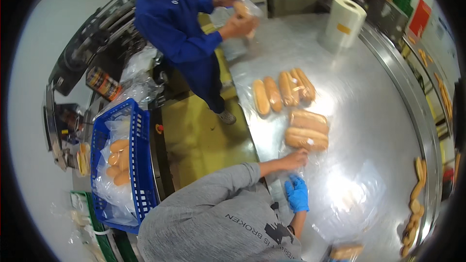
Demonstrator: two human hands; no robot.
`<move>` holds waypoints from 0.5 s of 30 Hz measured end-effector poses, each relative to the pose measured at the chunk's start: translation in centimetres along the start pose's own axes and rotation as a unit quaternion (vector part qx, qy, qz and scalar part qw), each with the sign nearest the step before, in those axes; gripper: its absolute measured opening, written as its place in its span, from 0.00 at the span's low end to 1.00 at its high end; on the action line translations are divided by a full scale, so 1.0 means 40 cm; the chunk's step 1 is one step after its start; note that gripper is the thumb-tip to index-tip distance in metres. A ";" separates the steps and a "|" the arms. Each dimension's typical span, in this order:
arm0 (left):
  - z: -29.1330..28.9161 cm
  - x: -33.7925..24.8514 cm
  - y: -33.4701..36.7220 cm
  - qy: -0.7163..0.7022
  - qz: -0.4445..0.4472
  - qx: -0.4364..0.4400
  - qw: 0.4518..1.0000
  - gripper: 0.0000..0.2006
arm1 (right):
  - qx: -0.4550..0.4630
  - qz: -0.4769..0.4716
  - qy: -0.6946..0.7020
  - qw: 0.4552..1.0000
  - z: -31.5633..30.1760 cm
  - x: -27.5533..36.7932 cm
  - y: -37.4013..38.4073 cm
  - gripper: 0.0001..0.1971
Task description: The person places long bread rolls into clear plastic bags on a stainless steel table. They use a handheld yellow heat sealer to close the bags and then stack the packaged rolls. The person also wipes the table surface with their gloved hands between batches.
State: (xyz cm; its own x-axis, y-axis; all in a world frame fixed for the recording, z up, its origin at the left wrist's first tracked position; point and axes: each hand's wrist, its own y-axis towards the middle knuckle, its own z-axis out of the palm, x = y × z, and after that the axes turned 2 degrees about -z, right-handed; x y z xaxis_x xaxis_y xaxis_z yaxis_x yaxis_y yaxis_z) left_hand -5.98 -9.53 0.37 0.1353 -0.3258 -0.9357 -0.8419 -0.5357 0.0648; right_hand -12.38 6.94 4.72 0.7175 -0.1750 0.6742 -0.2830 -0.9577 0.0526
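A clear plastic bag of long bread rolls (307,138) lies on the steel table, with a small white spot on it. My bare left hand (293,159) is closed at the near end of this bag, pinching its gathered plastic. Just nearer to me is my right hand (297,194), in a blue glove. Its fingers are curled over clear film at the table's edge; what they hold is hidden. Beyond the bag lie more long rolls in clear plastic (286,90), side by side in a row.
Across the table corner, a co-worker in blue (182,29) holds a bagged roll (245,14). A film roll (345,22) stands at the back. Flat plastic bags (357,199) lie at right, by a curved rail (412,97). A blue crate (145,165) with rolls is at left.
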 end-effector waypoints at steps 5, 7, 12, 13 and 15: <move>0.035 -0.036 -0.002 0.135 -0.012 -0.058 0.989 0.08 | -0.054 0.195 0.434 0.878 -0.221 -0.062 -0.124 0.10; 0.061 -0.069 -0.014 0.168 -0.036 -0.099 0.980 0.08 | -0.148 0.268 0.422 0.854 -0.325 -0.146 -0.154 0.12; 0.131 -0.081 0.001 0.327 0.058 -0.167 0.928 0.07 | -0.444 0.348 0.268 0.781 -0.605 -0.549 -0.288 0.14; 0.144 -0.084 -0.002 0.322 0.037 -0.187 0.927 0.08 | -0.476 0.348 0.217 0.778 -0.671 -0.604 -0.296 0.16; 0.165 -0.085 -0.010 0.324 -0.017 -0.184 0.928 0.08 | -0.501 0.355 0.087 0.785 -0.792 -0.760 -0.301 0.19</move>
State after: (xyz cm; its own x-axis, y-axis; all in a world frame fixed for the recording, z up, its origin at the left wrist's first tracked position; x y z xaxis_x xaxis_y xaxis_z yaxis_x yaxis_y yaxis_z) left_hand -9.57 -3.08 1.24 0.5437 -0.6402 -0.5428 -0.6121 -0.7449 0.2654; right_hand -50.95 31.02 6.92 0.0806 -0.4658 0.8812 -0.9926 0.0425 0.1133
